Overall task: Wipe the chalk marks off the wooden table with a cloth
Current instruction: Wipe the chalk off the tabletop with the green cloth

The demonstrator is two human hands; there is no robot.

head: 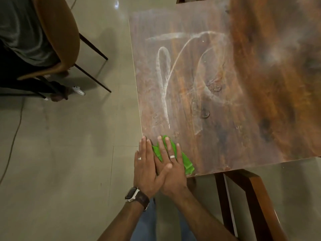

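Chalk marks (166, 80), smeared in pale loops and streaks, covered the left half of the wooden table (260, 84) in the centre of the frame, while a green cloth (186, 164) lay at the table's near left corner, low in the picture. Straight fingers (167, 145) of the right hand (171, 168) were slightly spread and pressed flat on the cloth, a ring on one of them. The left hand (146, 168) lay just beside it, its fingers straight and held together, their tips at the table's left edge, its thumb crossing over the right hand; it too wore a ring, and a wristwatch (132, 194) with a dark strap sat on that wrist. Both forearms reached up from the bottom of the frame. A dark wooden table leg (257, 197) angled down at lower right. In the upper left, a tan chair (59, 32) on thin dark legs stood on the glossy tiled floor (69, 145), with a seated person partly visible in it.
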